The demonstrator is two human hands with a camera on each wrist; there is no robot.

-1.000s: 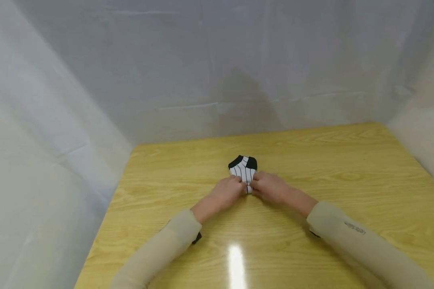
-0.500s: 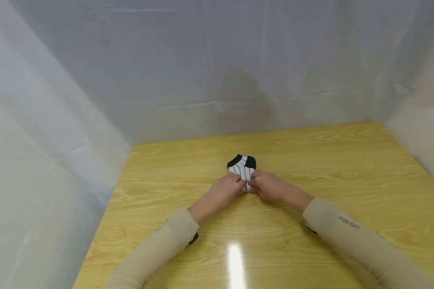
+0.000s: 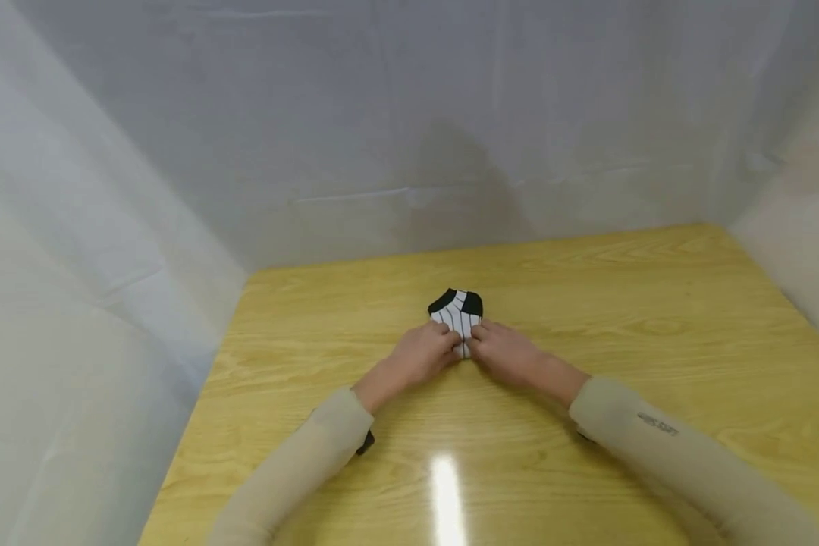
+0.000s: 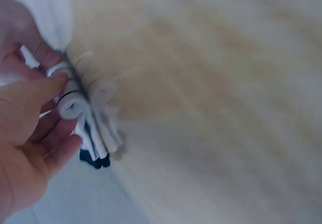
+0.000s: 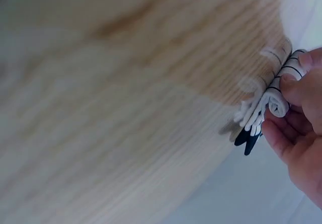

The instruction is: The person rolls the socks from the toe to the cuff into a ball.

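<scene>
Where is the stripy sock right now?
In the head view the striped sock lies near the middle of the wooden table, pinched at its near end between the left hand and right hand.

Long beige sleeves [image 3: 662,447], small dark lettering on the right forearm, bare hands

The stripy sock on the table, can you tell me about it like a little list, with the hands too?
thing: folded white sock with thin black stripes and black ends
where: on the yellow wooden table, near its middle
left hand: pinches the sock's near edge, thumb on top
right hand: pinches the same edge from the other side
sleeves: beige, on both arms
around: white sheets behind and beside the table
</scene>
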